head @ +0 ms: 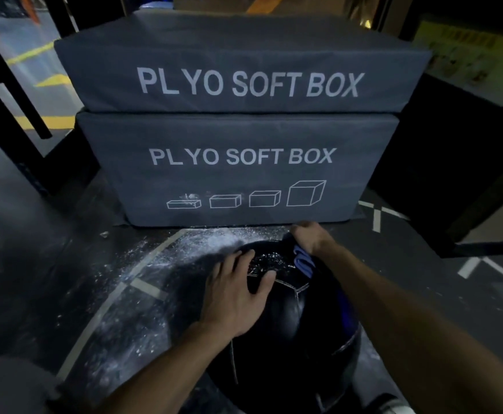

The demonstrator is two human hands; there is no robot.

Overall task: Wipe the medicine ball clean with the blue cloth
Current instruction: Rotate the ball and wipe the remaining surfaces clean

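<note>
A large black medicine ball (286,321) with pale stitched seams sits on the dark floor right in front of me. White powder speckles its top panel. My left hand (238,294) rests flat on the ball's upper left side, fingers spread. My right hand (310,237) grips a bunched dark blue cloth (302,261) against the ball's far upper right side. Most of the cloth is hidden under the hand and in shadow.
Two stacked grey soft boxes (241,162) marked "PLYO SOFT BOX" stand just beyond the ball. White powder (160,264) is scattered over the floor to the left. Pale tape lines (375,216) cross the floor. A black rack frame (11,94) rises at the left.
</note>
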